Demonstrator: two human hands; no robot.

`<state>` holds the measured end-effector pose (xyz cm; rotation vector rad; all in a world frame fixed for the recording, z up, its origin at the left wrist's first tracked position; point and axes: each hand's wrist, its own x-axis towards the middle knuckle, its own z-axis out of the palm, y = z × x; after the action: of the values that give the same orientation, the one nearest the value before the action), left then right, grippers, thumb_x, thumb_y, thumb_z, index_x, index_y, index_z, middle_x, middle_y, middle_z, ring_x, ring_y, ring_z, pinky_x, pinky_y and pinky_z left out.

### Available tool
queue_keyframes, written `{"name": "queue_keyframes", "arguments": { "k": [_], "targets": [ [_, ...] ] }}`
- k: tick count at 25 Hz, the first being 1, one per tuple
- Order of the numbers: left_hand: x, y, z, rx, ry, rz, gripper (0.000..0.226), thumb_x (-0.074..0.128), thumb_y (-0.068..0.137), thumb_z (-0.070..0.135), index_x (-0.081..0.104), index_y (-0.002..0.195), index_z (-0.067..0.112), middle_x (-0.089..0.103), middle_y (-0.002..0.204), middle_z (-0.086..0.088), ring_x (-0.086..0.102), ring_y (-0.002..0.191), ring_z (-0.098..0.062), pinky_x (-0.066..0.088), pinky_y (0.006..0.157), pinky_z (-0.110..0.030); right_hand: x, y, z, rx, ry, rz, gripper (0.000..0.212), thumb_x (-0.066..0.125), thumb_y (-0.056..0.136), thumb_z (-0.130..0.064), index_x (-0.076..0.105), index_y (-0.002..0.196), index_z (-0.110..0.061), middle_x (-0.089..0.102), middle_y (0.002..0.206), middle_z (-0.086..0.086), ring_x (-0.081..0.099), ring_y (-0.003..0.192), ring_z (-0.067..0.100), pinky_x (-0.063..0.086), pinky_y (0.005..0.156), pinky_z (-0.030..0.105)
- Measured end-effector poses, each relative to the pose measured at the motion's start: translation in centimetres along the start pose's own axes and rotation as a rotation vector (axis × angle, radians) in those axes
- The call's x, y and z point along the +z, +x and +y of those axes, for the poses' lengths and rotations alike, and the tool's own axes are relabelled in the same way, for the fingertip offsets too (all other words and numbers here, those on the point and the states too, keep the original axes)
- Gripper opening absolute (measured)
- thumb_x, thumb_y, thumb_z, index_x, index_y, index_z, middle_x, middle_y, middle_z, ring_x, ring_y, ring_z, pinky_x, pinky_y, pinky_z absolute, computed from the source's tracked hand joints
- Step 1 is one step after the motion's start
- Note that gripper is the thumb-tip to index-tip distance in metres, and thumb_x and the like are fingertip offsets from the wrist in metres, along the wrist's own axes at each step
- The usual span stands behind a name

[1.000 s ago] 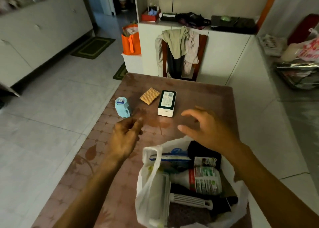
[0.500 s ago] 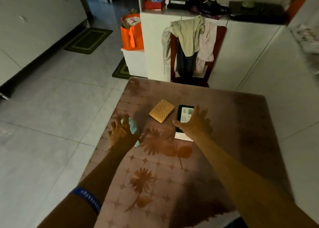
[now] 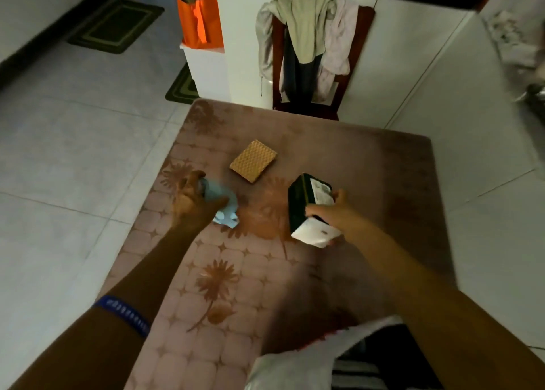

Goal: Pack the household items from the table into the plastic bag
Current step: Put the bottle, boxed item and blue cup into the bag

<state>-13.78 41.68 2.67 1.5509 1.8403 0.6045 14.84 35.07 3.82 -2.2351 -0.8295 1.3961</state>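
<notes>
Currently the left hand (image 3: pixel 196 205) is clenched around the light blue container (image 3: pixel 224 205) near the table's (image 3: pixel 368 165) left edge. The right hand (image 3: pixel 334 212) grips the dark green and white box (image 3: pixel 306 209), tilted, at mid-table. The tan woven pad (image 3: pixel 253 160) lies flat toward the far edge, between them. The plastic bag (image 3: pixel 298 360) sits at the near edge.

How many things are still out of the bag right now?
3. A light blue packet in the left hand, a dark box in the right hand, and a tan pad lying on the table. None looks hidden.
</notes>
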Motion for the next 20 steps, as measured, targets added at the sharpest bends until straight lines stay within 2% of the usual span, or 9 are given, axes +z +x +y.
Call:
{"name": "queue_keyframes", "arguments": {
  "k": [2, 4, 5, 7, 9, 14, 16, 18, 20],
  "targets": [
    [-1.3, -4.9, 3.6, 0.04, -0.283, 0.001, 0.065, 0.086, 0.069, 0.018, 0.05, 0.123, 0.014, 0.057, 0.113, -0.006, 0.065, 0.091, -0.019, 0.057, 0.068, -0.029, -2.4, -3.6, 1.0, 0.091, 0.33, -0.062, 0.1, 0.08, 0.062, -0.04, 0.022, 0.141, -0.023, 0.046, 0.134, 0.015, 0.056, 0.109, 0.039, 0.052, 0.084, 0.059],
    [-3.4, -11.1, 7.7, 0.113, -0.53, -0.076, 0.041, 0.081, 0.074, 0.007, 0.057, 0.105, 0.02, 0.069, 0.092, 0.007, 0.069, 0.075, -0.004, 0.055, 0.058, -0.017, -4.9, -7.8, 0.9, 0.015, 0.512, -0.071, 0.082, 0.078, 0.069, -0.035, 0.032, 0.136, -0.019, 0.054, 0.123, 0.016, 0.062, 0.097, 0.034, 0.058, 0.068, 0.052],
    [-4.4, -14.3, 9.5, 0.128, -0.616, -0.16, 0.034, 0.078, 0.076, 0.005, 0.058, 0.098, 0.022, 0.072, 0.086, 0.008, 0.071, 0.074, -0.003, 0.056, 0.058, -0.018, -6.0, -10.2, 0.7, -0.032, 0.568, -0.077, 0.074, 0.076, 0.072, -0.034, 0.038, 0.133, -0.018, 0.057, 0.119, 0.016, 0.063, 0.092, 0.031, 0.059, 0.062, 0.045],
    [-6.3, -20.6, 12.2, 0.154, -0.699, -0.318, 0.032, 0.075, 0.079, 0.007, 0.06, 0.105, 0.018, 0.073, 0.097, 0.005, 0.072, 0.084, -0.007, 0.058, 0.062, -0.022, -7.8, -15.9, 1.1, -0.1, 0.671, -0.123, 0.052, 0.067, 0.078, -0.037, 0.053, 0.123, -0.017, 0.062, 0.11, 0.013, 0.062, 0.09, 0.028, 0.056, 0.059, 0.04],
    [-8.3, -25.8, 14.1, 0.205, -0.696, -0.417, 0.042, 0.073, 0.079, 0.013, 0.058, 0.118, 0.017, 0.069, 0.111, 0.001, 0.07, 0.097, -0.014, 0.058, 0.067, -0.025, -9.5, -21.3, 2.2, -0.177, 0.789, -0.222, 0.035, 0.054, 0.084, -0.04, 0.063, 0.111, -0.019, 0.064, 0.102, 0.011, 0.06, 0.091, 0.029, 0.053, 0.066, 0.04],
    [-11.3, -35.1, 16.7, 0.344, -0.644, -0.663, 0.06, 0.079, 0.066, 0.009, 0.056, 0.12, 0.026, 0.065, 0.116, 0.007, 0.066, 0.107, -0.013, 0.061, 0.073, -0.034, -13.8, -30.8, 7.5, -0.346, 0.883, -0.271, 0.029, 0.049, 0.084, -0.035, 0.066, 0.102, -0.02, 0.071, 0.093, 0.008, 0.065, 0.09, 0.03, 0.05, 0.081, 0.047],
    [-9.6, -37.4, 16.5, 0.383, -0.526, -0.774, 0.064, 0.082, 0.065, 0.009, 0.055, 0.119, 0.032, 0.063, 0.117, 0.014, 0.063, 0.111, -0.008, 0.061, 0.075, -0.034, -14.6, -32.9, 9.3, -0.384, 0.897, -0.261, 0.032, 0.052, 0.077, -0.034, 0.064, 0.104, -0.021, 0.072, 0.09, 0.006, 0.067, 0.087, 0.029, 0.052, 0.079, 0.047],
    [-6.6, -38.6, 15.2, 0.365, -0.448, -0.883, 0.064, 0.082, 0.069, 0.006, 0.052, 0.121, 0.028, 0.062, 0.118, 0.014, 0.061, 0.113, -0.007, 0.059, 0.081, -0.033, -14.8, -34.3, 10.8, -0.417, 0.956, -0.285, 0.032, 0.051, 0.073, -0.034, 0.065, 0.1, -0.021, 0.074, 0.084, 0.004, 0.07, 0.081, 0.025, 0.053, 0.079, 0.048],
    [-4.0, -39.0, 12.9, 0.437, -0.305, -0.873, 0.067, 0.085, 0.069, 0.011, 0.048, 0.122, 0.029, 0.058, 0.123, 0.01, 0.059, 0.116, -0.009, 0.058, 0.085, -0.032, -14.9, -34.8, 12.1, -0.441, 0.999, -0.328, 0.032, 0.049, 0.073, -0.031, 0.064, 0.099, -0.02, 0.074, 0.084, 0.004, 0.07, 0.083, 0.025, 0.051, 0.084, 0.052]
  ]
}}
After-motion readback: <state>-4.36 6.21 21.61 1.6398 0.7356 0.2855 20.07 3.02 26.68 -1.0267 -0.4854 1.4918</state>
